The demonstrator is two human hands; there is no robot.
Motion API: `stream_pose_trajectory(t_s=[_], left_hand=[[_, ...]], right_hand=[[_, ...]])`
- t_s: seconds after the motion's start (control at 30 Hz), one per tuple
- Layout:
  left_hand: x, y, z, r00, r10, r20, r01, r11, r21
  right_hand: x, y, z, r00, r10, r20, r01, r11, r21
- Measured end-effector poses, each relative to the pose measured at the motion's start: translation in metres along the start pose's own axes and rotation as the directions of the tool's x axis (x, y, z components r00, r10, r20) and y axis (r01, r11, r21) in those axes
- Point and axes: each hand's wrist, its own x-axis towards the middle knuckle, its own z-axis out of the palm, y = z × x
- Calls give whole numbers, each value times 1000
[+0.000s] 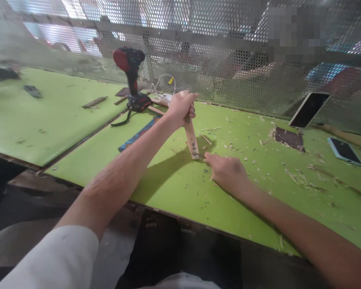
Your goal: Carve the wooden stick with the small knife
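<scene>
My left hand (pixel 182 108) is wrapped round the upper part of a flat, pale wooden strip (pixel 191 138). Its lower end comes down near the green tabletop (pixel 174 176), and dark marks run along its face. Close to that lower end is my right hand (pixel 227 170), closed, with the fingertips pinched on something small and thin. A short dark piece shows between these fingers and the strip, but I cannot make out what it is. Thin wood slivers (pixel 205 138) lie just right of the strip, and dark crumbs are scattered below it.
A red-and-black cordless drill (pixel 132 80) stands behind my left forearm, beside a blue patterned strip (pixel 140 134). Two phones (pixel 309 109) are at the right, one propped up, near brown sandpaper (pixel 289 138) and curled shavings (pixel 302 178). A perforated metal screen (pixel 216 52) closes off the back.
</scene>
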Motion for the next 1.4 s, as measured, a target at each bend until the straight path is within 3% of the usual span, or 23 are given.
stream_pose_trajectory(t_s=[0.23,0.5,0.83,1.1,1.4], left_hand=[[0,1,0,1000,0,-7,0,1000,-10],[1,7,-5,999,39,-25,-38,999,38],[-10,15,4,998,25,-59,-21,998,63],[-8,13,2,998,23,-56,-21,999,39],[-1,10,-1,996,-5,-91,9,999,44]], right_hand=[[-9,6,4,998,-21,-58,23,999,35],[-11,17,18,959,-77,-274,123,980,155],[15,1,12,979,-53,-198,76,991,109],[13,-12,2,999,-5,-53,4,1000,-24],[13,-15,-5,998,-52,-20,51,996,-75]])
